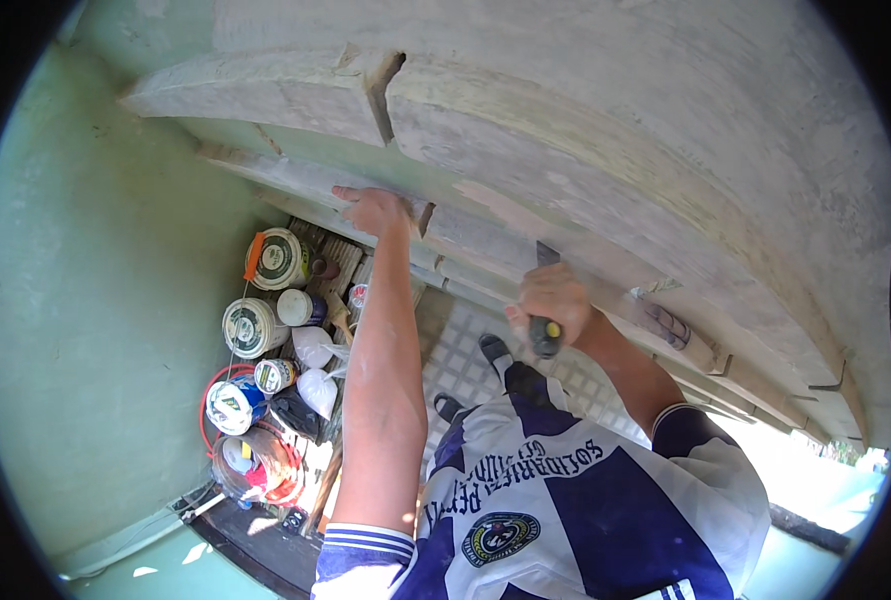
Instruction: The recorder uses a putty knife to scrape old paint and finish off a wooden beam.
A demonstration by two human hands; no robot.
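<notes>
My left hand [374, 212] reaches up to the lower plastered ledge [311, 182] and rests against it, holding nothing. Its fingers point left and look stretched out, though partly hidden behind the hand. My right hand [556, 296] is closed around a putty knife [546, 338] with a dark handle and a yellow spot at its end. Above that fist, the knife's dark flat blade [548, 255] is up against the pale plastered surface. A larger curved ledge [526, 125] with a notch in it runs above both hands.
Lidded paint buckets [250, 328], plastic bags of white powder [317, 391] and a coiled red hose [206, 410] crowd a slatted platform at lower left. A green wall [96, 300] rises beside them. A grey slipper [668, 326] lies on a ledge at right. Tiled floor [466, 330] shows below.
</notes>
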